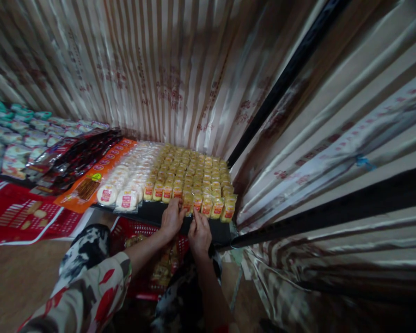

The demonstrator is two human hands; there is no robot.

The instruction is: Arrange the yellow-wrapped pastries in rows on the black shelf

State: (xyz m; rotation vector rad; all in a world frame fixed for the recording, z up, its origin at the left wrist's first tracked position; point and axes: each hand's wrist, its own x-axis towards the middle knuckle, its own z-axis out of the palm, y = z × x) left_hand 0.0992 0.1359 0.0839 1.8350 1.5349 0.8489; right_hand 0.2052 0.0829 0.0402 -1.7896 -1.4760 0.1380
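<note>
Yellow packets [194,173] of small cakes, each with a red label, cover the right part of a black shelf [152,212] in tight rows, up against the striped sheet [180,69] that hangs behind and to the right; both hands are at the front row, near the shelf's edge. The left hand [172,217] lies with its fingers spread and flat on the front packets, touching them; the right hand [199,233], just beside it, has its fingertips drawn up to the lower edge of one packet, though whether it truly grips it I cannot tell.

By the look of it the stocking is well advanced: the rows run full from the back to the front, and only the front line under the hands seems unsettled; a red basket [131,231] below the shelf appears to hold more packets, so some may be left to place.

The packets lean back, overlapping, labels toward the person; each row's long axis runs from the front edge back toward the sheet. White round cakes [131,178] lie in rows just to the left, then orange packets [100,173].
</note>
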